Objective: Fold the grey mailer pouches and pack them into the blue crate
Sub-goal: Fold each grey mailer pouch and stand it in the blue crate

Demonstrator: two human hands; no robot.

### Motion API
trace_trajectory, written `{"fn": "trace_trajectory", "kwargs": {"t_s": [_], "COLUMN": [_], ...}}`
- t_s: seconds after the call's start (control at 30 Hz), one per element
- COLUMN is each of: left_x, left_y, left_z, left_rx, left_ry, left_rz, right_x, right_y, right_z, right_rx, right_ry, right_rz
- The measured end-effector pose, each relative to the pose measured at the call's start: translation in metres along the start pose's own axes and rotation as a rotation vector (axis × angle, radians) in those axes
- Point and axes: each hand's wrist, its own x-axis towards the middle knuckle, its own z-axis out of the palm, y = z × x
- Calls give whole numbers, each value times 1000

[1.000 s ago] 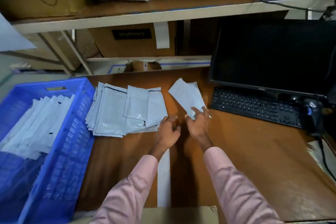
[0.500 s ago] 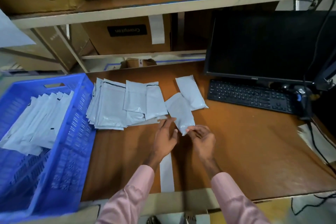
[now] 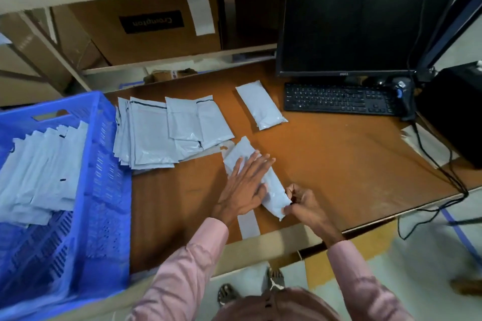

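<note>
Since half a sec ago, both hands are working nearer the desk edge: left hand (image 3: 243, 185) is now lying flat, fingers spread, pressing on the folded pouch (image 3: 271, 189), which was then only pinched at its tip. Right hand (image 3: 300, 203) is pinching the pouch's near end between thumb and curled fingers.

I'm judging handling as follows: thin plastic film, v. light, limp, slick on the wooden desk (image 3: 339, 164), so it is likely springing open unless pressed. Best hold, imo, is flat palm on the body plus a pinch at the end or crease, as I'm seeing now. Not fragile.

Counts, approx.:
- 1 pouch under the hands, lying diagonally near the desk front.
- 1 finished folded pouch (image 3: 260, 104) resting apart, just left of the keyboard (image 3: 339, 99).
- Unfolded stack (image 3: 156, 133) beside the blue crate (image 3: 109, 190): layers are overlapping; I cannot tell the number, several at least.
- Packed pouches (image 3: 41, 169) in the crate: a fanned row, roughly ten edges showing; exact no. unclear.
- 1 crate, 1 monitor (image 3: 347, 21), 1 keyboard.
</note>
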Motion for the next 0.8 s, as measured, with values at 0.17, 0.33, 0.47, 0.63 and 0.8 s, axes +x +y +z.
{"fn": "trace_trajectory", "kwargs": {"t_s": [0.17,0.33,0.47,0.63,0.8], "left_x": [3,-13,-31,-53,-61], "left_y": [-8,-18,-19,-21,-29], "left_z": [-5,-10,-20,-23,-22], "left_rx": [174,102,10,-127,-207], "left_ry": [-142,-174,-101,-82,-124], "left_rz": [51,-72,-113,-213,-336], "right_x": [0,6,5,13,18], "right_y": [-11,-27,-33,-37,-45], "right_z": [-1,11,17,29,47], "right_rx": [-67,-3,116,78,253], "right_ry": [-54,86,37,-46,22], "right_rz": [-46,-79,47,24,20]}}
